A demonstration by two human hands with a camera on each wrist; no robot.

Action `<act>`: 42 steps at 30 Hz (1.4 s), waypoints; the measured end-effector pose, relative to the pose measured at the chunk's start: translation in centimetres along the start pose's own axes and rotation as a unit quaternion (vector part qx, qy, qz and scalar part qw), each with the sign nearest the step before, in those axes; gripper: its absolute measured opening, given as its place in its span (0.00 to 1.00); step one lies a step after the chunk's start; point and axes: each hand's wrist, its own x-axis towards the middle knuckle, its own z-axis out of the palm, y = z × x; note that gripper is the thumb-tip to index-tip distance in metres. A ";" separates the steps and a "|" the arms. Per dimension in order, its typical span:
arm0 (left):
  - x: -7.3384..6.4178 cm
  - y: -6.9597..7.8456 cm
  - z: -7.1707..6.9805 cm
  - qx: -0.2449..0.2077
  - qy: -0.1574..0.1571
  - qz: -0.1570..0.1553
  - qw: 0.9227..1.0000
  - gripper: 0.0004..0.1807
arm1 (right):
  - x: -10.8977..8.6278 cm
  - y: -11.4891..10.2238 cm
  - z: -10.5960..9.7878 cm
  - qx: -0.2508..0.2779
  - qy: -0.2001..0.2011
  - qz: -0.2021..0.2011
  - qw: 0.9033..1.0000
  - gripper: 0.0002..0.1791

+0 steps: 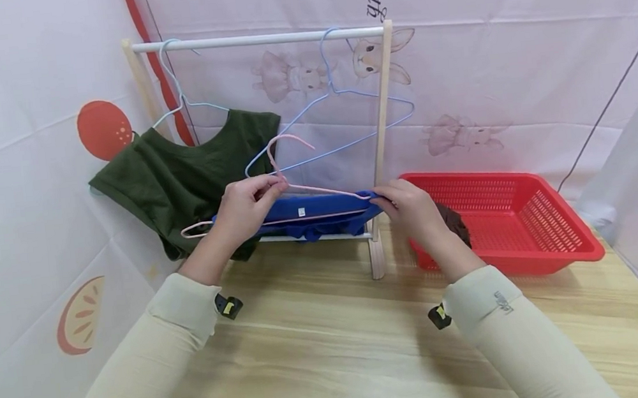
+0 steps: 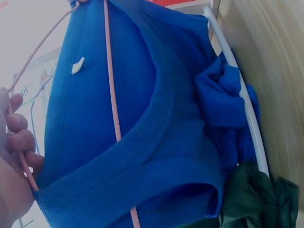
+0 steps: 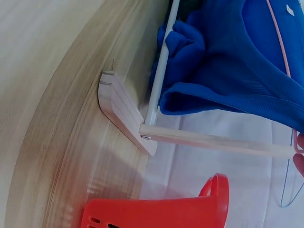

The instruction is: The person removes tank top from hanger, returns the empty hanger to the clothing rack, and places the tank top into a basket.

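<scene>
A pink hanger [image 1: 324,189] runs through a blue sleeveless top [image 1: 319,205] with ribbed edges and a small white label [image 1: 301,212]. My left hand [image 1: 242,209] pinches the hanger just under its hook; in the left wrist view its fingers [image 2: 21,135] curl round the pink wire. At the hanger's right end, my right hand [image 1: 412,209] pinches the wire and the top's shoulder between thumb and fingers. The hanger's left end sticks out bare past my left wrist. Folds of the top [image 3: 213,71] hang against the rack's lower bar.
Behind my hands stands a rack with a white top bar [image 1: 257,39] and wooden posts. A dark green top [image 1: 200,165] hangs left on a light blue hanger; a bare blue hanger [image 1: 343,148] hangs right. A red basket [image 1: 533,262] with brown cloth [image 1: 455,224] sits right on the wooden table [image 1: 311,353].
</scene>
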 end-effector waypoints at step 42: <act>0.3 -0.1 0.9 -0.035 0.088 -0.054 0.994 0.17 | -0.4 -0.2 1.2 0.569 0.134 0.443 0.680 0.15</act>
